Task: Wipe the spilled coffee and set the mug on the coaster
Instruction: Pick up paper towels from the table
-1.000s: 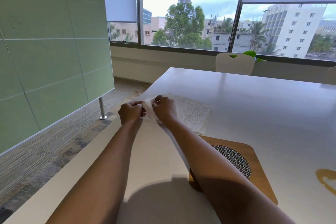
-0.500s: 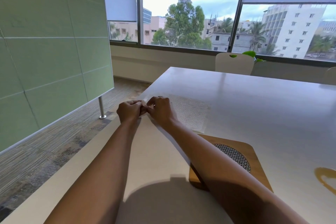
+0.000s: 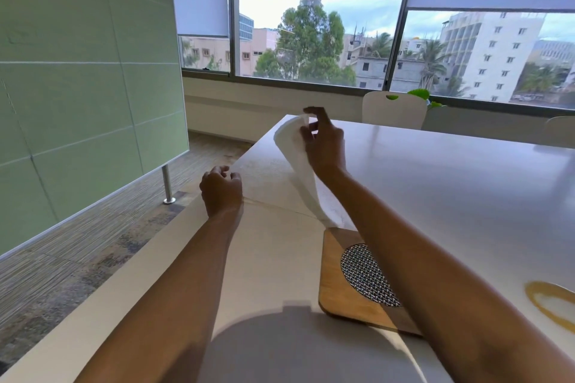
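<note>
Right hand [image 3: 323,143], raised above the far-left part of the table [image 3: 435,196], fingertips pinching the top edge of a white paper towel [image 3: 295,165]; sheet hanging in a loose, twisted drape, lower tip reaching down to just beyond the far edge of the coaster [image 3: 351,283]. Left hand [image 3: 221,190] lower, near the left table edge, fingers curled in a loose fist, apparently holding nothing, though the palm side is hidden.

Step in hand, by judgement: getting the towel free and ready for wiping. Best done by bunching or folding the sheet into a thick pad before carrying it right to the coffee spill [image 3: 550,305], at the near right edge of view. Wiping from the rim of the puddle inward likely to keep the liquid from spreading; pressing first, then sweeping. Care needed not to drag the dangling tail across the coaster.

Towel: thin, soft, limp, faintly textured, probably quick to soak through. Spill: amber-brown ring with a paler centre, thin and glossy on the smooth, pale, slightly reflective tabletop. Coaster: flat wooden slab with rounded corners, warm honey tone, round inset of black-and-white woven mesh at its middle, partly hidden by the right forearm. Mug not in view.
</note>
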Demonstrator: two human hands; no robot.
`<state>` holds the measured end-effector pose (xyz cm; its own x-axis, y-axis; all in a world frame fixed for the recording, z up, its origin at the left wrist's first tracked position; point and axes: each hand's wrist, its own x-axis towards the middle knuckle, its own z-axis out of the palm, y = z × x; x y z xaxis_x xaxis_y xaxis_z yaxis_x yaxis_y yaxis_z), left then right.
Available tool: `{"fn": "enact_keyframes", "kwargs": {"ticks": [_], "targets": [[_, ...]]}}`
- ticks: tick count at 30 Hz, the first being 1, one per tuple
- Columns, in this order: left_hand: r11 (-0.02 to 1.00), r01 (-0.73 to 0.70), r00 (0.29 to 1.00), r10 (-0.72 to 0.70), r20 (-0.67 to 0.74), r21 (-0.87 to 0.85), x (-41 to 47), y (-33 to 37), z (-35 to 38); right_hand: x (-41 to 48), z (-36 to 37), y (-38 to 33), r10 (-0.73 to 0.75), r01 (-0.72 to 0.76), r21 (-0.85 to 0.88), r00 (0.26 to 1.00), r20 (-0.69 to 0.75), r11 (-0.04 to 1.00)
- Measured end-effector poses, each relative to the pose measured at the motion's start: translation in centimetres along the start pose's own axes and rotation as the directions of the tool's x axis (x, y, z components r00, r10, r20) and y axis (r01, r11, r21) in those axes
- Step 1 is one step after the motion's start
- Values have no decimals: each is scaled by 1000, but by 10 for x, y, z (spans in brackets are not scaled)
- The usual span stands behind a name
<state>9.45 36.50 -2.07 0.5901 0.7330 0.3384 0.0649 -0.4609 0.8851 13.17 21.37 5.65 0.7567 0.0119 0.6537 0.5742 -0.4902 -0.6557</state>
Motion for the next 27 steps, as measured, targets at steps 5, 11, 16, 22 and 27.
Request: {"fn": "enact_keyframes", "kwargs": {"ticks": [5, 11, 16, 22, 27], "targets": [[953, 133, 980, -86, 180, -271, -2, 25, 3, -3, -29, -23, -232, 234, -56, 972, 49, 971], [385, 853, 422, -113, 900, -352, 6, 58, -7, -62, -46, -35, -537, 615, -202, 775, 333, 762], [660, 705, 494, -191, 848, -261, -6, 64, -13, -92, -52, -20, -546, 702, -168, 661, 516, 692], [826, 542, 596, -249, 763, -154, -22, 74, -16, -105, -64, -5, -378, 402, 52, 798, 470, 914], [830, 453, 615, -27, 788, -326, -30, 105, -37, -68, -96, 25, 166, -186, 67, 958, 234, 980]]}}
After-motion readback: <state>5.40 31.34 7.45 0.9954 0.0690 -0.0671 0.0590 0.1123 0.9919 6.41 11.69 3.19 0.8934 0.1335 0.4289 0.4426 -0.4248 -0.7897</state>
